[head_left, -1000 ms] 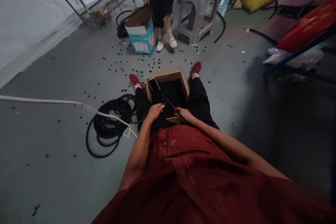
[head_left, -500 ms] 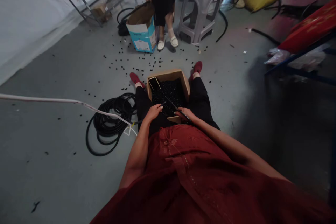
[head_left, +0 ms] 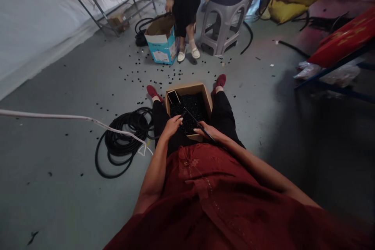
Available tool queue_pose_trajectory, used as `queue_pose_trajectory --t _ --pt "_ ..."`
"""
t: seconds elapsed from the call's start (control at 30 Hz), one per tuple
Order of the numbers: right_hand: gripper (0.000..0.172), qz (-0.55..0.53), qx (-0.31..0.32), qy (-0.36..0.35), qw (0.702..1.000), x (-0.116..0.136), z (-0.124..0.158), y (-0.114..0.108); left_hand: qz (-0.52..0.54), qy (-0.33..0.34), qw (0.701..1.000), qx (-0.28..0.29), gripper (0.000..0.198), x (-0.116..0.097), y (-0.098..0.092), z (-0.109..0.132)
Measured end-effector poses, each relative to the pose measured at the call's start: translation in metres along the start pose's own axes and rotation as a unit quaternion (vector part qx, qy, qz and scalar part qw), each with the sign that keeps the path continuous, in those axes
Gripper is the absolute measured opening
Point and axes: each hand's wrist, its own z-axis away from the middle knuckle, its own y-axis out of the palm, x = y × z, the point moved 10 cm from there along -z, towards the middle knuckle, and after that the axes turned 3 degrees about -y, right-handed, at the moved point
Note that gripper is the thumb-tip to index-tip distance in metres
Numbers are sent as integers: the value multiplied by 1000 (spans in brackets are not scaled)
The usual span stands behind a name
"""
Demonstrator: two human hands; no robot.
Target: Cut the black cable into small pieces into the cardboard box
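My left hand [head_left: 173,124] is closed around a short black hose end [head_left: 183,114], which pokes out past the thumb and fingertips. My right hand [head_left: 206,129] grips a long, thin, dark tool [head_left: 191,116]. Its slim tip points forward and left, close to the hose end, while its rear part runs back along my wrist; its exact kind is unclear. Both hands are over the near part of a cardboard box [head_left: 208,99] between my legs. Small black pieces [head_left: 191,103] fill the box, and a smaller open box [head_left: 173,97] rests in its far left corner.
Coiled black hose [head_left: 117,136] lies left of my leg, crossed by a white cable [head_left: 99,122]. Black bits dot the floor ahead. A seated person [head_left: 184,4] is beyond, beside a blue-and-white carton [head_left: 161,52] and a grey stool [head_left: 218,33]. A blue frame [head_left: 331,74] stands right.
The view has tilted slightly, so the surroundings sit lower in the picture. My right hand and the tool have turned a little; both hands keep their hold over the box.
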Motion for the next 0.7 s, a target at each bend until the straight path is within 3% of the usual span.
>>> queue_pose_trajectory --t 0.53,0.7 --pt "52 3 16 3 1000 15 -5 2 -58 59 995 48 34 -23 13 6" --pt "37 28 -2 4 1000 10 -9 3 -78 60 994 54 31 -25 15 7"
